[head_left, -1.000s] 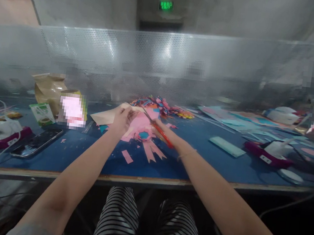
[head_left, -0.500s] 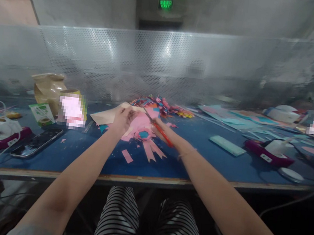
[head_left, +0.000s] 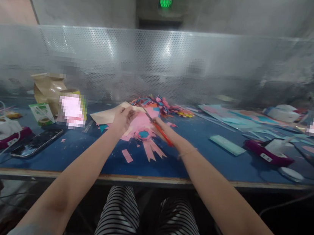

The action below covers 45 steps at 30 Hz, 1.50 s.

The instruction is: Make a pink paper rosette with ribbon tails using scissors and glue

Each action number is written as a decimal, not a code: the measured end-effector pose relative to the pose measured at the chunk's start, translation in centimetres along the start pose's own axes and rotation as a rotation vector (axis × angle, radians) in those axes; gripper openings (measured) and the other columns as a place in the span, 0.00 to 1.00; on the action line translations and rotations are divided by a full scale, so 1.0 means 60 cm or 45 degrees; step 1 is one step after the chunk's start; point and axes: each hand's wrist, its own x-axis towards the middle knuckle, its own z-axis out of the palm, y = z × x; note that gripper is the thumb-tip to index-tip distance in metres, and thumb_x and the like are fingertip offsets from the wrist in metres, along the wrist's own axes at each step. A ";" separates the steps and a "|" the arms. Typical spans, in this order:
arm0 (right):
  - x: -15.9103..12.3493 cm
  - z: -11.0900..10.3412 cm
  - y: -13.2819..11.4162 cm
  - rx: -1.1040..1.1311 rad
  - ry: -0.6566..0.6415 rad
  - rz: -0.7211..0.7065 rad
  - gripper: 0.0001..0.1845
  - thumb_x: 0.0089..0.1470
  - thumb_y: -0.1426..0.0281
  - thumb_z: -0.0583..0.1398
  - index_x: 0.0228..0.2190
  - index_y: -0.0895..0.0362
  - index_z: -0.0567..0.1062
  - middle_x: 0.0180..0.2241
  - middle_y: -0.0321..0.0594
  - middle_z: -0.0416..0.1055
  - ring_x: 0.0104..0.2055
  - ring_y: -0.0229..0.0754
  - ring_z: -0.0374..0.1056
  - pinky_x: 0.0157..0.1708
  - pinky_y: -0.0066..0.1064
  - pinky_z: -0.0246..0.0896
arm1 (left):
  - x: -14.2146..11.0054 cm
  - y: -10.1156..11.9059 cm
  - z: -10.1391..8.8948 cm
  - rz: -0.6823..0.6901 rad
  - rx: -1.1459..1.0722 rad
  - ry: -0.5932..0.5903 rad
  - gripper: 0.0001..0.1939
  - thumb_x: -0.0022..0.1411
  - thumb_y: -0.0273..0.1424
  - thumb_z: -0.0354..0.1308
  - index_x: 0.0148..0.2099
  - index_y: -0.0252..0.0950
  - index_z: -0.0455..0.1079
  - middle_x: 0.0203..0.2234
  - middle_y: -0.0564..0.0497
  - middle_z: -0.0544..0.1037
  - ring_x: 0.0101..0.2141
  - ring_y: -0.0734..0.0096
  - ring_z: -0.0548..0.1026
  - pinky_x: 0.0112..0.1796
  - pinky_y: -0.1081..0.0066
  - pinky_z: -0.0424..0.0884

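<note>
My left hand (head_left: 124, 118) is closed on a cream sheet of paper (head_left: 104, 115), whose edge pokes out on both sides of the fingers. In my right hand (head_left: 163, 128) is a pair of scissors (head_left: 166, 135) with red handles, its blades pointing up and left toward the paper by my left fingers. I cannot tell whether the blades touch the paper. Pink paper (head_left: 142, 121) lies beneath both hands. Nearer me lies a pink paper rosette (head_left: 144, 134) with a blue centre and notched tails (head_left: 153, 150). A small pink paper strip (head_left: 127, 156) rests to its left.
Behind my hands is a heap of colourful paper scraps (head_left: 161, 104). A phone (head_left: 38, 143), a purple power strip (head_left: 14, 139) and a brown paper bag (head_left: 47, 90) stand left. Rightward are a pale green box (head_left: 227, 145), another purple power strip (head_left: 269, 153) and paper sheets (head_left: 225, 116).
</note>
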 end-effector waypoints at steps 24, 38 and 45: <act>0.001 0.003 -0.003 -0.081 0.047 -0.073 0.13 0.47 0.61 0.52 0.35 0.53 0.61 0.21 0.30 0.53 0.22 0.32 0.51 0.24 0.24 0.49 | 0.000 0.005 0.003 -0.024 0.029 0.031 0.07 0.55 0.21 0.50 0.25 0.33 0.59 0.16 0.55 0.70 0.24 0.79 0.74 0.37 0.74 0.72; 0.009 -0.012 -0.008 -0.472 0.104 -0.011 0.16 0.46 0.61 0.55 0.35 0.58 0.67 0.26 0.38 0.67 0.30 0.38 0.60 0.29 0.27 0.54 | 0.004 0.005 -0.004 0.032 0.060 0.039 0.07 0.55 0.21 0.51 0.25 0.33 0.58 0.16 0.55 0.69 0.24 0.79 0.74 0.39 0.72 0.71; 0.003 -0.012 -0.014 -0.375 0.087 -0.009 0.17 0.45 0.61 0.56 0.35 0.58 0.65 0.27 0.36 0.63 0.28 0.36 0.58 0.30 0.28 0.54 | 0.005 0.005 -0.005 0.023 0.093 0.023 0.06 0.55 0.22 0.51 0.26 0.33 0.59 0.16 0.55 0.69 0.24 0.79 0.74 0.37 0.72 0.71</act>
